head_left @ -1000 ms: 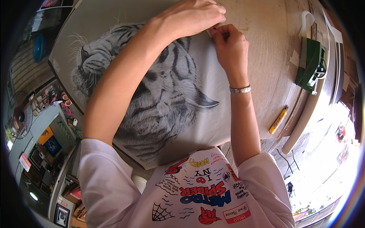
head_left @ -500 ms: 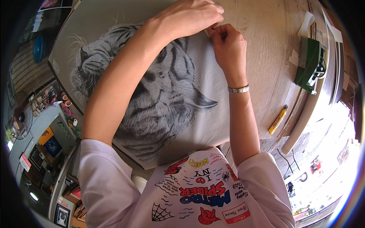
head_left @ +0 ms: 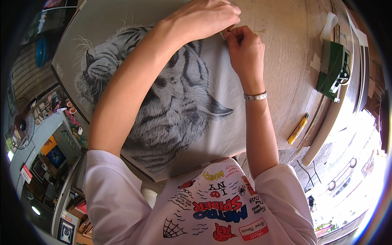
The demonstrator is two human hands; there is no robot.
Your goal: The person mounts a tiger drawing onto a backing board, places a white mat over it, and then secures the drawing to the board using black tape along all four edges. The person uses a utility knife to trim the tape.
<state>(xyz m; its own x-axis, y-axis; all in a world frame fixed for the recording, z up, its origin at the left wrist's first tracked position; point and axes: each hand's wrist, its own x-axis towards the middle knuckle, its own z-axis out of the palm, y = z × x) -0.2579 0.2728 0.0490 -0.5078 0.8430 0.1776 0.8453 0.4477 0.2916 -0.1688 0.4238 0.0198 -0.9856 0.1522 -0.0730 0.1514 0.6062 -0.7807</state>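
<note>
A large black-and-white drawing of a tiger's head (head_left: 179, 106) on grey paper lies flat before me. My left arm crosses over it, and my left hand (head_left: 206, 19) is at the paper's far right edge, its fingers closed and bent down. Just below it, my right hand (head_left: 247, 49), with a metal band at the wrist, pinches thumb and fingertips together at the same edge. A small pale bit shows by the right thumb; I cannot make out what either hand grips.
To the right on the wooden table (head_left: 286, 45) stand a green tape dispenser (head_left: 330, 73) and a yellow cutter knife (head_left: 298, 129). A long pale tube (head_left: 322, 136) lies along the table's right edge. At left are a fan (head_left: 21, 124) and a blue basin (head_left: 41, 52).
Both hands stay at the same spot on the paper's edge, the right wrist shifting only very slightly. Outside at lower right, a red shape has gone from view.
</note>
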